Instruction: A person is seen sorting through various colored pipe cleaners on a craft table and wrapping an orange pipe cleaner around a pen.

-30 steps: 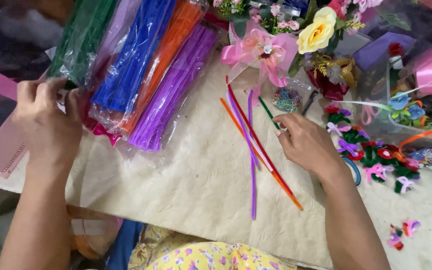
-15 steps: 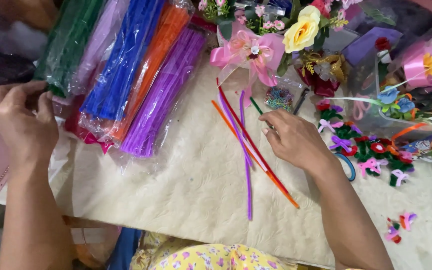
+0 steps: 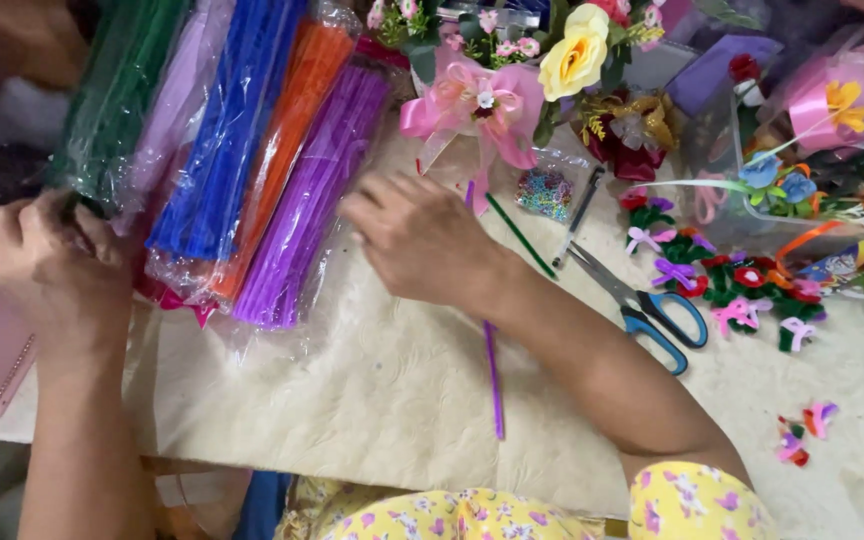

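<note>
L hand [image 3: 52,265] grip: fingers curled tight, pinching the near end of the green pipe-cleaner pack [image 3: 117,95]. Just to the R of that grip lie more clear-wrapped packs side by side: lilac pack [image 3: 177,100], blue pack [image 3: 227,130], orange pack [image 3: 287,130], purple pack [image 3: 317,200], all on the cream table [image 3: 372,400].

R hand [image 3: 417,240] sits palm down w/ fingers bent, beside the purple pack's near end; can't tell if its grip pinches anything, fingertips are hidden. A purple stem [image 3: 493,375] runs out from under that hand toward the person; a green stem [image 3: 520,235] lies just beyond it. Further R of the grip: blue-handled scissors [image 3: 642,300], then small pipe-cleaner flowers [image 3: 742,285]. Past the hand, at the table's far edge, a pink bow [image 3: 477,105] and a yellow rose [image 3: 574,55].
</note>
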